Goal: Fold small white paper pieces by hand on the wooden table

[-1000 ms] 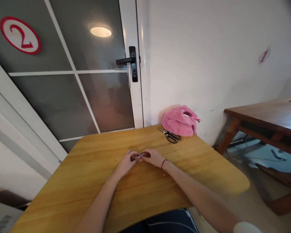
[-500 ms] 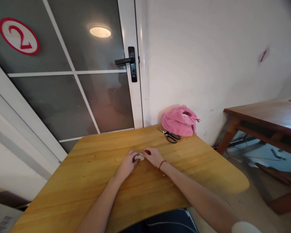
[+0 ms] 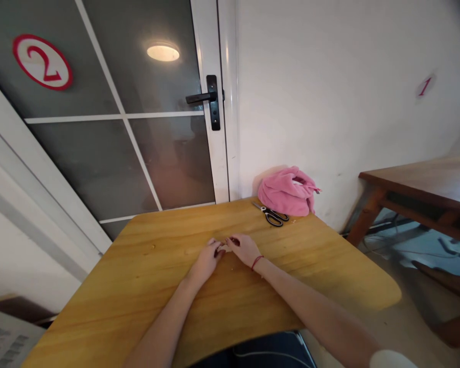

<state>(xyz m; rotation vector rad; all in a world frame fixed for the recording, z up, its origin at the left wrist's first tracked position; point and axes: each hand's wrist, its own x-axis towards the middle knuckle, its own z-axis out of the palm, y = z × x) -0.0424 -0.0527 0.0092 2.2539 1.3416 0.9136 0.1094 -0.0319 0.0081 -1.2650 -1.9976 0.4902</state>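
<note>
My left hand [image 3: 207, 259] and my right hand [image 3: 246, 250] meet over the middle of the wooden table [image 3: 168, 286]. Between them is a small whitish piece [image 3: 227, 248], thin like paper, mostly covered by my fingers. Both hands are closed on it, the left at its left edge and the right with finger and thumb at its upper right. A red string bracelet [image 3: 257, 262] circles my right wrist. Beyond the right hand lie black-handled scissors [image 3: 274, 217], touched by neither hand.
A pink plush cloth bag [image 3: 287, 191] rests at the table's far right edge, against the wall. Tiny crumbs dot the tabletop. A glazed door [image 3: 168, 168] with a black handle [image 3: 213, 102] stands behind. Another wooden table [image 3: 417, 176] is at right.
The whole view has shifted slightly. My hands have drawn a little closer together, and less of the whitish piece shows between them.
</note>
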